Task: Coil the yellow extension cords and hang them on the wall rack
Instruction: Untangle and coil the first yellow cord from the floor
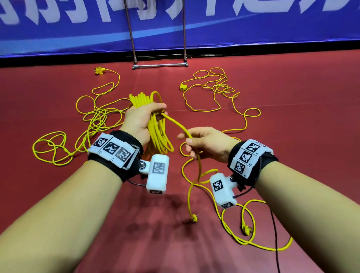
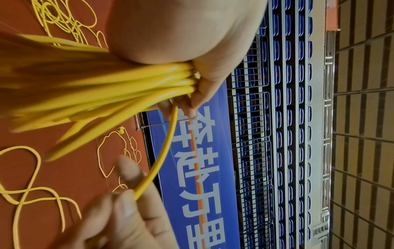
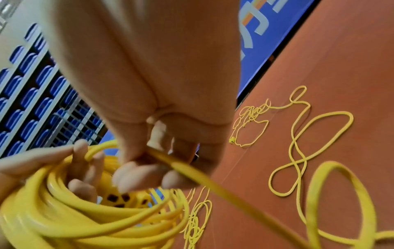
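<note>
Head view. Left hand [image 1: 142, 120] grips a bundle of yellow loops, the coil [image 1: 157, 134], which hangs below the fist at centre frame; its fingers are curled round the top of the loops. Left wrist view confirms several parallel strands [image 2: 127, 84] clamped under the fingers. Cord is glossy, round, bright yellow, and the loops are roughly equal in length.

Right hand [image 1: 206, 142], at 3 o'clock of the coil, pinches the free run of the same cord [image 1: 180, 125] between thumb and fingertips. From the pinch the run drops toward 6 o'clock and ends in a plug [image 1: 194, 219] near the floor. In the right wrist view a yellow socket block [image 3: 125, 200] sits inside the coil.

Loose cords on the red floor [image 1: 305, 124]:
- tangled cord [image 1: 94, 116] at 9 o'clock of the coil, its socket end [image 1: 99, 70] at 11 o'clock.
- second tangle [image 1: 217, 89] at 1 o'clock, its socket end [image 1: 182, 87] just beside it.
- cord loop [image 1: 251, 228] at 5 o'clock, under the right wrist.

Metal rack frame [image 1: 159, 64] stands at 12 o'clock against the blue banner [image 1: 269, 25], which bounds the floor. Bare floor lies between the two tangles up to the rack.
</note>
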`<state>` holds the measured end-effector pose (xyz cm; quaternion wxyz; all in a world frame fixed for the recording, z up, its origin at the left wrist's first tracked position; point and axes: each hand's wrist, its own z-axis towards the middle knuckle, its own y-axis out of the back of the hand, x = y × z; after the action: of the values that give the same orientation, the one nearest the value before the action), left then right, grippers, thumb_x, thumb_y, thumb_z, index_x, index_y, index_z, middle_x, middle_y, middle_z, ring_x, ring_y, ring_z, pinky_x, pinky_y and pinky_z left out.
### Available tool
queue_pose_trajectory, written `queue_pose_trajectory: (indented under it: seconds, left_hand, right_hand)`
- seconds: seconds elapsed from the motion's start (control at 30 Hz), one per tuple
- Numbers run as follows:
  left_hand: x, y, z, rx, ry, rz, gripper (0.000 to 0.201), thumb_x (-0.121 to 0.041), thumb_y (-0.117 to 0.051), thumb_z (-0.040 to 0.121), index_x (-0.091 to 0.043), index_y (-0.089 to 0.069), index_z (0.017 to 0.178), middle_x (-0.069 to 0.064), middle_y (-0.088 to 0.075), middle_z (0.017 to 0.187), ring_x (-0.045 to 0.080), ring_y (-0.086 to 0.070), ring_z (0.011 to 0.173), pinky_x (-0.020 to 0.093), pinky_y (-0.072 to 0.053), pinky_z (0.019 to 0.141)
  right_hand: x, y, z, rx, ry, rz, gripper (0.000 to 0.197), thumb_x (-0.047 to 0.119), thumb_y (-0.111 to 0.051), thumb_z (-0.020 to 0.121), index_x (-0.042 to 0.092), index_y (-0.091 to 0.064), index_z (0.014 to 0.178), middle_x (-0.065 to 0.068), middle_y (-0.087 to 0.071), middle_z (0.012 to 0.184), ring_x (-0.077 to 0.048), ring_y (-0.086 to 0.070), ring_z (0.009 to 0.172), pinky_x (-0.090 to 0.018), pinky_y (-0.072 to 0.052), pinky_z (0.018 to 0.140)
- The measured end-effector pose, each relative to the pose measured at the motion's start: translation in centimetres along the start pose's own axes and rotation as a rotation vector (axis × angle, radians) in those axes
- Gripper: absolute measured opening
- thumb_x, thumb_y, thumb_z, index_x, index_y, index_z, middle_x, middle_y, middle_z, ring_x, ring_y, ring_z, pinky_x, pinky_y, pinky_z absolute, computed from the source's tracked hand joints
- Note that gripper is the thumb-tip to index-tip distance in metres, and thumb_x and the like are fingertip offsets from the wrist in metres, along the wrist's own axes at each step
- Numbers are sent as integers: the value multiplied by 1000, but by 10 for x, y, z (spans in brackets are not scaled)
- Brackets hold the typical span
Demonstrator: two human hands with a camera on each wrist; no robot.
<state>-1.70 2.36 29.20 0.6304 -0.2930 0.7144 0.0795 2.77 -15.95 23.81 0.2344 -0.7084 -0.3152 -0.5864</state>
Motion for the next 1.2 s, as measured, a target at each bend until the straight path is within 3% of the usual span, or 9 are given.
queue_pose_trajectory:
  seconds: [0.07, 0.17, 0.27, 0.53, 0.7, 0.83, 0.97, 1.1, 1.2]
  left_hand:
    - [2, 5, 7, -1, 15, -3, 10, -7, -65, 90, -9, -64, 80, 1, -69, 66, 16, -69, 61, 21, -44, 48]
    - [5, 7, 8, -10, 21, 22, 13, -12, -68, 90, -11, -63, 78, -2, -68, 62, 9, -62, 50, 19, -44, 44]
    - [9, 3, 4, 1, 36, 68, 15, -13, -72, 87, -13, -63, 76, -2, -66, 62, 7, -49, 40, 16, -43, 42]
    - [24, -18, -13, 131, 64, 84, 13, -15, -72, 87, -12, -63, 79, 0, -59, 55, 12, -45, 45, 19, -42, 42]
    - [25, -21, -19, 181, 66, 76, 11, -18, -72, 88, -9, -67, 91, 6, -59, 65, 11, -48, 45, 21, -45, 43]
    - [25, -22, -21, 193, 91, 39, 8, -13, -69, 90, -9, -64, 85, 9, -52, 57, 21, -50, 43, 30, -51, 44]
    - [26, -19, -22, 186, 106, 60, 9, -11, -65, 92, -11, -61, 85, 7, -49, 51, 19, -49, 35, 29, -48, 38]
    - [31, -16, -17, 201, 109, 52, 5, -9, -64, 92, -11, -62, 88, 14, -52, 65, 23, -56, 44, 36, -52, 43]
    - [31, -16, -16, 223, 136, 23, 2, -7, -63, 93, -8, -62, 93, 17, -57, 69, 27, -59, 51, 37, -53, 45]
  right_hand:
    - [7, 0, 3, -117, 49, 88, 17, 6, -46, 101, 12, -59, 110, -2, -57, 69, -13, -53, 51, -23, -45, 51]
    - [14, 0, 7, -239, 90, 180, 11, 9, -45, 102, 13, -53, 109, -3, -57, 71, -11, -49, 47, -23, -41, 48]
    - [19, -4, 8, -269, 134, 183, 5, 9, -47, 101, 14, -47, 102, -5, -61, 71, -11, -44, 41, -20, -35, 44]
    - [32, -16, 5, -288, 220, 252, 10, 9, -49, 101, 16, -49, 109, -6, -57, 68, -10, -38, 42, -20, -27, 44]
    - [33, -19, 3, -223, 181, 237, 19, 7, -48, 101, 14, -56, 116, -4, -55, 69, -10, -43, 45, -20, -30, 46]
    - [38, -25, -1, -108, 146, 147, 37, -3, -41, 96, 21, -62, 114, -5, -56, 75, -12, -49, 56, -23, -43, 51]
    - [38, -26, -3, -35, 76, 46, 53, -3, -39, 96, 37, -53, 126, 0, -53, 80, -17, -51, 62, -32, -51, 59]
    - [39, -27, -4, 8, 32, -68, 56, 1, -40, 92, 44, -48, 127, -3, -48, 81, -19, -51, 62, -34, -49, 66]
    - [38, -25, -3, 60, 23, -75, 68, -1, -41, 88, 44, -40, 139, -5, -41, 78, -15, -47, 58, -32, -46, 63]
